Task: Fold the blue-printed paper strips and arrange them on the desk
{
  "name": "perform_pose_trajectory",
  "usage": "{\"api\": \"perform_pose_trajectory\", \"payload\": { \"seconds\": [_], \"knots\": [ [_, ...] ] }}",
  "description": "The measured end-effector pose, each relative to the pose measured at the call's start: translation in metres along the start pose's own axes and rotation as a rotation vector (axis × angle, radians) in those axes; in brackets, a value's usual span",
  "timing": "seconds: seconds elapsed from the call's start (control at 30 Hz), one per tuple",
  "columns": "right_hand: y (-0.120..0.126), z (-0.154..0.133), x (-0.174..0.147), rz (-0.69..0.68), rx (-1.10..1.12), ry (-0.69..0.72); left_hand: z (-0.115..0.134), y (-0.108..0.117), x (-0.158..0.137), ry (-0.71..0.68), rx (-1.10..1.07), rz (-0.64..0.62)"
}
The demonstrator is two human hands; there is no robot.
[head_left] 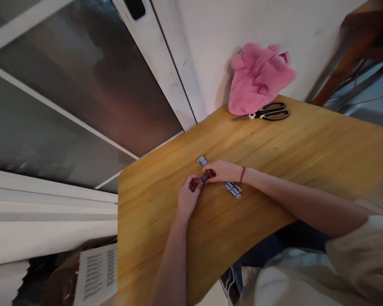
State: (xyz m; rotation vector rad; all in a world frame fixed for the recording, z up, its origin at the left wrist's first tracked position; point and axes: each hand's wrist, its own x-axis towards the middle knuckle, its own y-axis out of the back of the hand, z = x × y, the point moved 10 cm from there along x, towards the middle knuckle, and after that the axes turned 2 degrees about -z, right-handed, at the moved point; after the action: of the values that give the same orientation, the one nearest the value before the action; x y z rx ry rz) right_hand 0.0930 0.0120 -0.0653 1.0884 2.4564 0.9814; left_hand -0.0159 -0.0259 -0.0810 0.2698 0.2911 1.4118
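Small striped piece (203,179) held at mid-frame

Just below the frame's centre, 2 hands meet over a wooden surface (153,229). The left hand (189,195), reaching up from the lower edge, is nearly closed, fingers curled, its fingertips on the small striped piece. The right hand (220,171), coming from the right with a red cord (243,174) at the wrist, pinches the same piece between thumb and fingers. The blue-and-white strips lie in 2 groups: an upper group (202,160) just beside the right hand's knuckles, and a lower group (232,191) partly hidden by its wrist. At upper right, black-handled scissors (276,114) lie against a pink plush item (258,78).
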Motion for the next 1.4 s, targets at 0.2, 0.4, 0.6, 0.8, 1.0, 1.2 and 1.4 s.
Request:
{"api": "perform_pose_trajectory", "payload": {
  "seconds": [0.2, 0.4, 0.6, 0.8, 1.0, 1.2, 1.4],
  "knots": [
    [0.005, 0.006, -0.001, 0.024, 0.009, -0.026, 0.005, 0.002, -0.002, -0.026, 0.164, 0.053],
    [0.003, 0.001, 0.001, 0.112, -0.102, 0.006, 0.021, 0.003, -0.007, -0.104, 0.374, 0.116],
    [0.001, -0.003, 0.002, 0.077, -0.09, 0.082, 0.015, 0.012, -0.003, -0.082, 0.266, 0.14],
    [-0.003, -0.004, 0.002, 0.094, -0.064, 0.141, 0.021, 0.009, -0.003, -0.143, 0.232, 0.14],
    [-0.001, -0.01, 0.003, 0.118, -0.044, 0.172, 0.019, 0.014, -0.005, -0.141, 0.218, 0.144],
    [0.001, -0.01, 0.005, 0.097, -0.043, 0.146, 0.023, 0.014, -0.01, -0.144, 0.249, 0.204],
    [0.001, -0.014, 0.004, 0.06, -0.067, 0.169, 0.023, 0.01, -0.011, -0.162, 0.312, 0.222]
  ]
}}
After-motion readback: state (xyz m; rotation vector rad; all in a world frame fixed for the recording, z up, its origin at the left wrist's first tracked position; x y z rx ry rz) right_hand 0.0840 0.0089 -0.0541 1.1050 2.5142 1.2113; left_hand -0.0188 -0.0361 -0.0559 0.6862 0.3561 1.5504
